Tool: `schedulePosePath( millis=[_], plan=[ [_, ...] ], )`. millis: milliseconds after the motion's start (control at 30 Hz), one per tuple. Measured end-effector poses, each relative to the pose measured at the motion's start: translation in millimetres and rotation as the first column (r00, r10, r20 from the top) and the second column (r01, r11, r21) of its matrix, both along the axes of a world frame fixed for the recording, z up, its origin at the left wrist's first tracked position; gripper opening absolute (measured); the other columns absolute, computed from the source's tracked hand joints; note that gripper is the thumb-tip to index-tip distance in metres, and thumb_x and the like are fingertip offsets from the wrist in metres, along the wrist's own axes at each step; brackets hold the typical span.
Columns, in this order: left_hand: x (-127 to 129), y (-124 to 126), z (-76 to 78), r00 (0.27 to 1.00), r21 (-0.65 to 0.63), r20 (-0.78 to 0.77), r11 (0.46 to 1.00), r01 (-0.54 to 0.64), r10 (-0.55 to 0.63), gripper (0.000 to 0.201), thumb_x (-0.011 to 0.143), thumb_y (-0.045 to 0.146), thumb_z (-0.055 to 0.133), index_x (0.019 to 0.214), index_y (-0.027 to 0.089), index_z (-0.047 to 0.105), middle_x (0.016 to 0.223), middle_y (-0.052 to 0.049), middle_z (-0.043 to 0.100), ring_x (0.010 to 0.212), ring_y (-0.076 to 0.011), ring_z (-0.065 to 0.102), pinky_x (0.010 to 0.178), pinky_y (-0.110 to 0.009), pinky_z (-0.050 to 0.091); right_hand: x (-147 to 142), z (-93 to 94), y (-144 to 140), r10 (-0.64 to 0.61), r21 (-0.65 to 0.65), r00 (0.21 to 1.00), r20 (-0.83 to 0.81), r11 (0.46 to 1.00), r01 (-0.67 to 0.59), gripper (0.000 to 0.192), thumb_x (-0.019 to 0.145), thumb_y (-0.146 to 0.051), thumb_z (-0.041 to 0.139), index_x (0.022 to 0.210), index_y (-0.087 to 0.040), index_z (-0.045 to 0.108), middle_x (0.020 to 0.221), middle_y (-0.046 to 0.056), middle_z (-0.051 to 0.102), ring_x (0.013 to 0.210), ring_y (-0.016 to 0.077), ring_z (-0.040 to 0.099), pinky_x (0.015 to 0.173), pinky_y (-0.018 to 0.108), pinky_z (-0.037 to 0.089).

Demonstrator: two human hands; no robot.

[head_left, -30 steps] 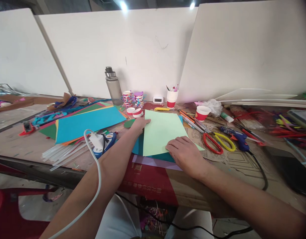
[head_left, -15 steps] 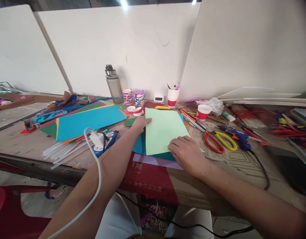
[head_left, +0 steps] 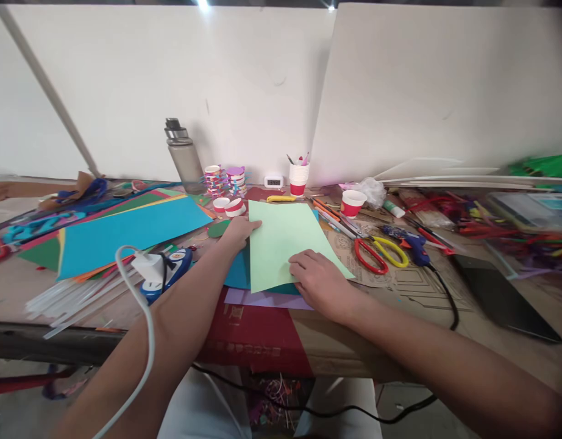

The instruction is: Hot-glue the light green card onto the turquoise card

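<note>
Two hands rest on one light green sheet of paper. The left hand pinches the sheet's left edge near the far corner, thumb on top. The right hand lies flat with its fingers spread, pressing down on the near right corner. Neither hand is closed in a fist.

Since a second ago, very little has changed with the hands. They keep the same hold on the same corners. Mostly the head has turned, so everything has slid a bit to the left in the view. It looks like the paper is being held steady, not lifted or folded.

The green sheet lies flat on the surface, on top of a teal sheet and a pale purple sheet. Its long side runs away from the person, toward the white wall, and leans a little to the left.

Further out on the right lie red and yellow scissors and a blue glue gun. On the left is a big blue sheet. A grey bottle stands at the back.
</note>
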State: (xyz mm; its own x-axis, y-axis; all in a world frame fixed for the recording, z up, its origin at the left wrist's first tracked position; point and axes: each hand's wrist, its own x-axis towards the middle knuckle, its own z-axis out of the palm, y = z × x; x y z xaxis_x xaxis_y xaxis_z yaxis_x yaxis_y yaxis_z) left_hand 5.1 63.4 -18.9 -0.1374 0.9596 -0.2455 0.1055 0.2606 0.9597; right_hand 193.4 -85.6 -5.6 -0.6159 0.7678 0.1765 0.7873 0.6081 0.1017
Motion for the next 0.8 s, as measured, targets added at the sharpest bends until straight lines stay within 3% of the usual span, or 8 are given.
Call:
schedulePosePath(
  millis=[267, 500, 800],
  plan=[
    [-3.9, 4.0, -5.0, 0.996, 0.019, -0.091, 1.0, 0.024, -0.022, 0.01, 0.066, 0.017, 0.071, 0.07, 0.014, 0.063, 0.069, -0.006, 0.07, 0.058, -0.0181, 0.065, 0.057, -0.027, 0.052, -1.7, -3.0, 2.7, -0.004, -0.057, 0.999, 0.044, 0.998, 0.007, 0.012, 0.085, -0.011, 0.05, 0.093, -0.016, 0.057, 0.095, 0.007, 0.063, 0.088, 0.0225, 0.054, 0.071, 0.033, 0.037],
    [-1.2, 3.9, -7.2, 1.0, 0.004, -0.025, 1.0, 0.005, -0.005, 0.006, 0.069, 0.013, 0.068, 0.072, 0.014, 0.063, 0.068, -0.004, 0.069, 0.061, -0.017, 0.065, 0.06, -0.026, 0.053, -0.5, -3.7, 1.1, -0.017, -0.085, 0.999, 0.045, 0.996, 0.02, 0.013, 0.084, -0.009, 0.052, 0.092, -0.017, 0.058, 0.096, 0.007, 0.064, 0.091, 0.0221, 0.054, 0.072, 0.032, 0.036],
    [0.7, -5.0, 1.6, 0.996, 0.002, -0.084, 1.0, -0.004, 0.004, 0.009, 0.068, 0.014, 0.07, 0.075, 0.012, 0.065, 0.07, -0.006, 0.07, 0.06, -0.0169, 0.065, 0.058, -0.026, 0.052, 0.9, -7.8, 1.4, -0.02, -0.081, 0.999, 0.037, 0.996, 0.022, 0.013, 0.085, -0.009, 0.052, 0.093, -0.016, 0.059, 0.097, 0.007, 0.064, 0.092, 0.0217, 0.053, 0.073, 0.031, 0.037]
  ],
)
